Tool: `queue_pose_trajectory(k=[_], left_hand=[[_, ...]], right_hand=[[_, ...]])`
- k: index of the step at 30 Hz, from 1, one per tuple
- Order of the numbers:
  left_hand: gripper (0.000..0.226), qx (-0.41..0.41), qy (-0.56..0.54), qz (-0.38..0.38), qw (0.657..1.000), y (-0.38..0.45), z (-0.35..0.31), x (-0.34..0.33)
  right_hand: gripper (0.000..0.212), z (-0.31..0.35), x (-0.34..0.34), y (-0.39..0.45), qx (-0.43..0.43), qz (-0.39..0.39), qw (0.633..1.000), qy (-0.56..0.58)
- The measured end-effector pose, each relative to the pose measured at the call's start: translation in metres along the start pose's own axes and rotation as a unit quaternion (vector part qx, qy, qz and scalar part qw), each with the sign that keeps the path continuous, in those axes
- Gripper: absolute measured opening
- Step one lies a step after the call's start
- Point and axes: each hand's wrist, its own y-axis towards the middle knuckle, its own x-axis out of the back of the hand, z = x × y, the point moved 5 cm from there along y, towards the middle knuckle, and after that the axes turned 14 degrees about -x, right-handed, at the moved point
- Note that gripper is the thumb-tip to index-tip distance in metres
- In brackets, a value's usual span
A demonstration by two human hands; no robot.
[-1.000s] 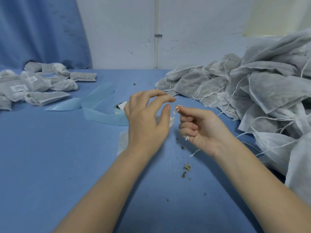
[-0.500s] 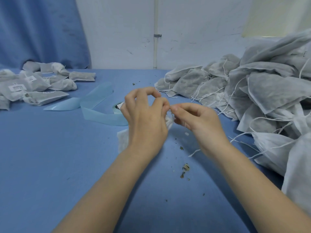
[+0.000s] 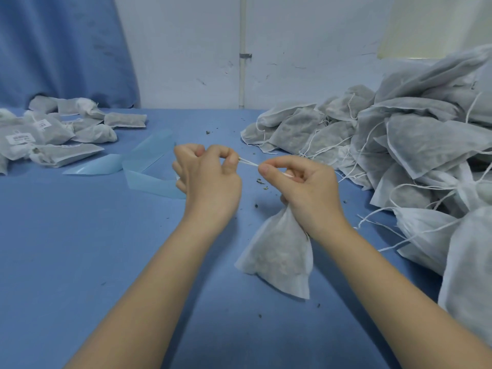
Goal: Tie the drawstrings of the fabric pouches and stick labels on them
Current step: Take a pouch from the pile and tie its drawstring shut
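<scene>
above the blue counter (image 3: 80, 262), a thin white drawstring (image 3: 249, 163) is being pinched taut by the left hand (image 3: 210, 179) and right hand (image 3: 306, 187), whose grip is also bunching the soft, non-woven pouch (image 3: 279, 254) hanging below.

premises: a small hand-packing workroom, not a home kitchen or shop floor. evidence: a long work table (image 3: 80, 262) covered in blue cloth, set against a scuffed white wall (image 3: 306, 49) with a thin vertical pipe (image 3: 242, 75) clipped to it, and a blue curtain (image 3: 61, 46) at the left. a large heap of untied pouches (image 3: 415, 145) with loose white strings sits at the right; a smaller batch of labelled pouches (image 3: 40, 134) lies at the far left. pale blue label backing strip (image 3: 149, 166) trails across the middle. dried plant crumbs (image 3: 262, 181) are scattered on the cloth.
</scene>
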Motion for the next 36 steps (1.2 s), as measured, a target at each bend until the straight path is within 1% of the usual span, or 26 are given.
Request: queue_pose_trajectory(k=[3,5,6,7,8,9,10,11,12,13,14,15,17,19,20,22,23,25,26,27,29,30,32,34,35,36], left_hand=[[0.014,-0.004,-0.073,0.036,0.997,-0.003,0.001,-0.008],[0.005,0.041,-0.13,0.054,0.989,-0.005,0.006,-0.012],[0.011,0.084,-0.158,0.067,0.982,-0.006,0.011,-0.013],[0.025,0.143,-0.208,0.091,0.963,-0.009,0.017,-0.016],[0.039,0.212,-0.274,0.129,0.929,-0.013,0.018,-0.021],[0.052,0.266,-0.343,0.176,0.884,-0.019,0.016,-0.026],[0.061,0.298,-0.4,0.222,0.838,-0.025,0.011,-0.031],[0.062,0.307,-0.444,0.256,0.802,-0.031,0.007,-0.036],[0.057,0.308,-0.477,0.263,0.78,-0.034,0.004,-0.041],[0.052,0.311,-0.498,0.245,0.772,-0.035,0.003,-0.045],[0.045,0.319,-0.512,0.209,0.769,-0.034,0.003,-0.047],[0.038,0.325,-0.522,0.173,0.769,-0.033,0.005,-0.049],[0.031,0.324,-0.519,0.137,0.779,-0.031,0.011,-0.051],[0.036,0.323,-0.501,0.133,0.792,-0.029,0.015,-0.05],[0.04,0.323,-0.503,0.131,0.791,-0.029,0.016,-0.049],[0.048,0.316,-0.522,0.129,0.782,-0.027,0.013,-0.045],[0.054,0.304,-0.526,0.133,0.783,-0.026,0.01,-0.043],[0.061,0.267,-0.51,0.135,0.807,-0.026,0.006,-0.041],[0.055,0.25,-0.494,0.122,0.824,-0.025,0.007,-0.04],[0.045,0.238,-0.473,0.103,0.842,-0.023,0.01,-0.039],[0.025,0.22,-0.437,0.068,0.869,-0.021,0.014,-0.035],[0.02,0.208,-0.424,0.054,0.88,-0.019,0.016,-0.033],[0.019,0.183,-0.39,0.021,0.902,-0.014,0.019,-0.025],[0.019,0.162,-0.347,-0.023,0.924,-0.006,0.026,-0.014],[0.016,0.156,-0.328,-0.049,0.931,-0.002,0.031,-0.008],[0.011,0.151,-0.308,-0.076,0.936,0.003,0.036,0.0]], right_hand=[[0.014,0.002,0.006,0.001,-0.017,-0.039,0.999,0.029],[0.01,0.0,0.013,0.004,-0.054,-0.076,0.991,0.096],[0.008,-0.003,0.017,0.005,-0.077,-0.096,0.983,0.138],[0.006,-0.005,0.021,0.007,-0.095,-0.115,0.973,0.177],[0.006,-0.008,0.023,0.008,-0.107,-0.134,0.963,0.208],[0.007,-0.01,0.026,0.009,-0.113,-0.154,0.955,0.228],[0.007,-0.012,0.028,0.01,-0.113,-0.174,0.949,0.236],[0.008,-0.013,0.03,0.011,-0.108,-0.192,0.948,0.231],[0.01,-0.014,0.032,0.012,-0.1,-0.207,0.948,0.22],[0.013,-0.015,0.033,0.012,-0.09,-0.216,0.949,0.211],[0.016,-0.015,0.033,0.014,-0.081,-0.215,0.952,0.205],[0.018,-0.015,0.032,0.015,-0.072,-0.197,0.957,0.199],[0.019,-0.014,0.024,0.017,-0.055,-0.122,0.974,0.182],[0.022,-0.011,0.016,0.015,-0.024,-0.049,0.989,0.138],[0.025,-0.01,0.013,0.014,-0.003,-0.026,0.994,0.106],[0.028,-0.007,0.009,0.01,0.033,0.006,0.998,0.045],[0.03,-0.006,0.007,0.009,0.043,0.014,0.999,0.021],[0.031,-0.006,0.007,0.008,0.053,0.021,0.998,-0.002],[0.03,-0.006,0.007,0.008,0.054,0.023,0.998,-0.007],[0.029,-0.006,0.006,0.009,0.053,0.026,0.998,-0.011],[0.026,-0.006,0.004,0.009,0.047,0.036,0.998,-0.015],[0.026,-0.005,0.001,0.01,0.04,0.04,0.998,-0.014],[0.024,-0.003,-0.007,0.015,0.014,0.058,0.998,-0.001],[0.014,-0.006,-0.022,0.024,-0.043,0.096,0.993,0.049],[0.009,-0.008,-0.031,0.03,-0.081,0.114,0.986,0.086],[0.009,-0.012,-0.039,0.036,-0.118,0.124,0.977,0.127]])
